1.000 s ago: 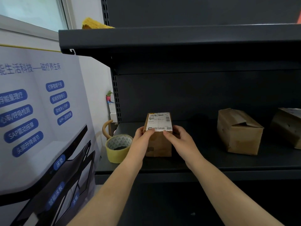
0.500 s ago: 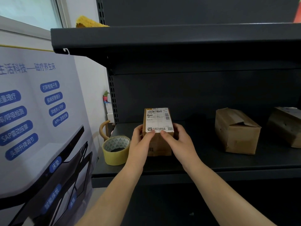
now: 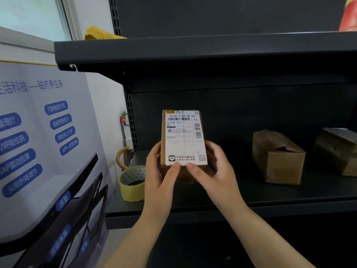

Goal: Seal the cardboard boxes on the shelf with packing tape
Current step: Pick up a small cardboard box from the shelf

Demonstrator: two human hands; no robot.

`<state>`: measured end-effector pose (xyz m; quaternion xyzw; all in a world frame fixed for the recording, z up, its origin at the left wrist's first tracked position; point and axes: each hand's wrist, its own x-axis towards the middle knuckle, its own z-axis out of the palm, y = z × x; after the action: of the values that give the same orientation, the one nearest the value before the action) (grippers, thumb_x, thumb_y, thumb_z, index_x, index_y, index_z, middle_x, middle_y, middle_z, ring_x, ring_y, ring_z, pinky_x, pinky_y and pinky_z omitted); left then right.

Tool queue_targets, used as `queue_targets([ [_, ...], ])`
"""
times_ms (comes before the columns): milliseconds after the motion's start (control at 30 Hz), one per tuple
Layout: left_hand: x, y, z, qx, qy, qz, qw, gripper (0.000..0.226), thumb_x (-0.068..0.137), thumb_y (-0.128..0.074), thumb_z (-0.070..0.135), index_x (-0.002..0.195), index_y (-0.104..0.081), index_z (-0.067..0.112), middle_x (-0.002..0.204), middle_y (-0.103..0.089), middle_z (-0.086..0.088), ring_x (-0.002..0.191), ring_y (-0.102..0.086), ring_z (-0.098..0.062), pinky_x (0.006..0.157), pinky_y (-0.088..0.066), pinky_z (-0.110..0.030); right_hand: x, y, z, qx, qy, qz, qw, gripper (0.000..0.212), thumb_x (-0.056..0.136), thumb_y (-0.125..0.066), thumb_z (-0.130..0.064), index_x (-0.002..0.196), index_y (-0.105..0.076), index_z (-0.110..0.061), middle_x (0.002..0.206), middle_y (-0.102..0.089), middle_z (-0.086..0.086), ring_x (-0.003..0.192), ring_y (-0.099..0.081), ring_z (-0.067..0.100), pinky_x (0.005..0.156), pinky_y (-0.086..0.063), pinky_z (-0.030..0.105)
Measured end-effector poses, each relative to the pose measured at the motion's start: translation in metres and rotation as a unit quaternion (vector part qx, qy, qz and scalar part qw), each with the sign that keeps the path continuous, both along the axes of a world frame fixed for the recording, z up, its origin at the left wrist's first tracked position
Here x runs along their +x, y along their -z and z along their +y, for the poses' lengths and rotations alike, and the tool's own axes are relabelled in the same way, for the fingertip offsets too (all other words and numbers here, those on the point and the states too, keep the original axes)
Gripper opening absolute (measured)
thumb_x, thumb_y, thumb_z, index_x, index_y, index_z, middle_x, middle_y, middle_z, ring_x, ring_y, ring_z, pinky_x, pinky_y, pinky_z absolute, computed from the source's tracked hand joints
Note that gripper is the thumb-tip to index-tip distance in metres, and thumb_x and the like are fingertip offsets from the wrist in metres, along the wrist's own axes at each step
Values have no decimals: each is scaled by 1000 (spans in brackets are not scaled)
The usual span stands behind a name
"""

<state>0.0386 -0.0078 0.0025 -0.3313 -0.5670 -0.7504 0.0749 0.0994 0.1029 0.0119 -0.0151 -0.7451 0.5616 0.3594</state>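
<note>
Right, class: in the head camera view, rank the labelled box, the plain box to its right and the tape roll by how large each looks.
1. Plain box
2. Labelled box, held nearer the camera, so its rank against the plain box is unsure
3. Tape roll, clearly smallest

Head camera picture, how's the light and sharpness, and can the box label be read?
Head view: daylight from the window at left, dim under the upper shelf. The label on the box is bright and sharp; large print like H300 reads, fine print doesn't. The two boxes at right sit in shadow. Wide-angle bending shows at the edges.
</note>
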Motion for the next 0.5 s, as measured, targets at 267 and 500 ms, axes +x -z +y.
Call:
queue_targets([
  [267,10,13,-6,35,-9,26,999,57,71,-60,38,124,-40,41,125,-55,20,122,-50,-6,87,-48,-18,13,4,-6,46,0,26,999,65,62,-67,-55,120,-38,-51,123,-49,-34,119,-45,-10,94,-45,15],
  [500,12,11,-13,81,46,16,995,62,69,-65,32,125,-40,29,122,-58,18,121,-51,-9,86,-49,-21,18,4,-12,78,4,57,995,72,66,-69,-49,129,-35,-43,128,-48,-30,123,-42,-7,90,-38,5],
])
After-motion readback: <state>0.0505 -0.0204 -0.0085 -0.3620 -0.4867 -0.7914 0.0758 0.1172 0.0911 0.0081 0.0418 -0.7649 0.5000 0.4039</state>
